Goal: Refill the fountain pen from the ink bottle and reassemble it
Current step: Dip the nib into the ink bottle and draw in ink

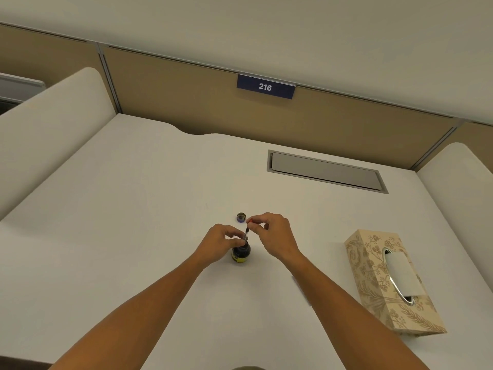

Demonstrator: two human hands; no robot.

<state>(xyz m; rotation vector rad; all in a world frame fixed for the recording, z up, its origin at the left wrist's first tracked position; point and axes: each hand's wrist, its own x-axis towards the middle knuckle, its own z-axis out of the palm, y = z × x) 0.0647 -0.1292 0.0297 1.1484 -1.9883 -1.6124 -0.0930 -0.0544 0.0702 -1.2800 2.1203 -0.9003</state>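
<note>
A small dark ink bottle (241, 253) with a yellow label stands open on the white desk (133, 209). The pen's thin front section with its converter (246, 232) stands tilted in the bottle's mouth. My left hand (220, 243) grips the pen section just above the bottle neck. My right hand (272, 233) pinches the red top end of the converter between thumb and fingers. The bottle's round cap (241, 217) lies on the desk just behind the hands. A faint slim object (301, 289), perhaps the pen barrel, lies beside my right forearm.
A patterned beige tissue box (392, 284) sits at the right. A grey recessed cable flap (326, 170) is set into the desk behind it. Padded white dividers (53, 124) flank the desk, and a tan partition with a "216" sign (266, 87) closes the back.
</note>
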